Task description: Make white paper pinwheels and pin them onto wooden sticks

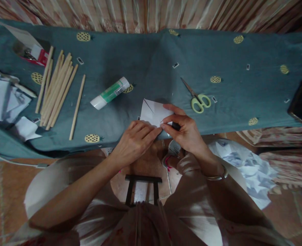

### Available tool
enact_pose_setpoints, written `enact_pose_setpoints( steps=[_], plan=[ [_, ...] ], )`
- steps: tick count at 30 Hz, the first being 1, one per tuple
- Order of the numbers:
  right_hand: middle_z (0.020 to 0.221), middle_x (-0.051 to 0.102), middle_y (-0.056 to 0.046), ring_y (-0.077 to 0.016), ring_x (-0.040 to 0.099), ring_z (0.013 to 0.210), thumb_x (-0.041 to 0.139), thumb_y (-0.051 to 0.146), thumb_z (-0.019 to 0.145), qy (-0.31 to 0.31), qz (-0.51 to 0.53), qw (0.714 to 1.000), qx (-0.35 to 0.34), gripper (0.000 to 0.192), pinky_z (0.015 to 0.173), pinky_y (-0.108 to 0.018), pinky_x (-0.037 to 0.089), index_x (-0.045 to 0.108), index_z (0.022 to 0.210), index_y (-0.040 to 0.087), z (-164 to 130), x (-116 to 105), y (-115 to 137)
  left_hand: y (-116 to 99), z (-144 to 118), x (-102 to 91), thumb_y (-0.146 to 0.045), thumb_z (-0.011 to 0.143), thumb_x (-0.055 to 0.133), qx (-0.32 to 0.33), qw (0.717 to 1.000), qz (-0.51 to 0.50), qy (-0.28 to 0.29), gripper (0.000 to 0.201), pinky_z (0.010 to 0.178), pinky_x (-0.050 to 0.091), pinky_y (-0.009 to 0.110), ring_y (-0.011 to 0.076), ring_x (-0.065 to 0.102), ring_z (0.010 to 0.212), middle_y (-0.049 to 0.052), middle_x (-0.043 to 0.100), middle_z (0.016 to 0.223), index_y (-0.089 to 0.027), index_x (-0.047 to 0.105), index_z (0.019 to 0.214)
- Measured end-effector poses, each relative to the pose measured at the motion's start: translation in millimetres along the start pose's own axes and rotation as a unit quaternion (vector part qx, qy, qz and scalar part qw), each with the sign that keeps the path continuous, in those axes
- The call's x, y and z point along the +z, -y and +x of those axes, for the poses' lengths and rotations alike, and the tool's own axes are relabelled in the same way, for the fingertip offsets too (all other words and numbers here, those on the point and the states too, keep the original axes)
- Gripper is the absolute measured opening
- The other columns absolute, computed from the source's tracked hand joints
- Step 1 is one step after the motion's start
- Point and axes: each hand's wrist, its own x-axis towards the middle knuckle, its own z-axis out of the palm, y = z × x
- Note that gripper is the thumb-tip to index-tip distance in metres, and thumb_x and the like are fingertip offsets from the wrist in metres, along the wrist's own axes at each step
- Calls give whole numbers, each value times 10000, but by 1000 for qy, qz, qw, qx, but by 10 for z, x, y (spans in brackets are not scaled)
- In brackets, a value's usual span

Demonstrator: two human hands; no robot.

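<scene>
We press our left hand and right hand onto a folded white paper at the near edge of the teal-clothed surface. Both sets of fingers are closed, pinching the paper's near corner. A glue stick lies to its left and scissors to its right. Far left, wooden sticks lie beside an open red box holding small metal bits.

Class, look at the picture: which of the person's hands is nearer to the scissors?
Right. The right hand lies just below-left of the scissors; the left hand sits farther left, beyond the paper.
</scene>
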Motion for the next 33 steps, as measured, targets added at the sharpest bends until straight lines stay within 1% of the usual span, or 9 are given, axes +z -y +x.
enact_pose_setpoints(
  steps=[4, 9, 17, 21, 28, 33],
  plan=[
    [1313, 623, -66, -264, 575, 1227, 663, 200, 816, -13, -42, 999, -21, 49, 1049, -492, 450, 692, 799, 236, 7, 29, 19, 0, 0, 8, -130, 920, 557, -3, 1000, -11, -2, 240, 803, 490, 373, 234, 620, 955, 98, 716, 1024, -105, 601, 1155],
    [1315, 622, -83, -266, 574, 1231, 658, 207, 821, -16, -64, 998, -23, 40, 1048, -488, 454, 681, 792, 219, 8, 38, 45, -2, 1, 14, -147, 930, 551, -19, 999, -25, 9, 220, 790, 496, 367, 228, 614, 945, 99, 709, 1021, -103, 616, 1136],
    [1316, 624, -92, -268, 583, 1224, 669, 215, 810, -24, -58, 998, -16, 14, 1052, -484, 454, 677, 820, 211, 8, 47, 48, 17, -4, 45, -146, 930, 550, -18, 1000, -21, -7, 195, 791, 502, 359, 221, 617, 935, 89, 707, 1001, -117, 634, 1104],
    [1313, 626, -87, -267, 578, 1228, 670, 210, 806, -25, -63, 998, -11, 22, 1057, -493, 446, 670, 825, 219, 9, 50, 57, 14, 3, 47, -152, 936, 542, -22, 999, -22, -6, 196, 799, 505, 363, 219, 615, 949, 89, 704, 1006, -125, 633, 1107],
    [1314, 624, -77, -258, 571, 1234, 665, 220, 817, -26, -62, 998, -15, 24, 1065, -490, 437, 666, 841, 225, 4, 60, 40, 20, 21, 55, -136, 929, 543, -16, 1000, -19, -10, 193, 781, 498, 359, 218, 610, 922, 99, 698, 988, -104, 642, 1092],
    [1306, 628, -98, -254, 570, 1231, 672, 212, 818, -31, -64, 997, -22, 37, 1062, -463, 445, 669, 854, 214, 4, 68, 38, 24, 19, 72, -130, 931, 538, -23, 1000, -15, -7, 184, 763, 496, 354, 213, 604, 895, 88, 700, 974, -112, 647, 1077]
  ],
)
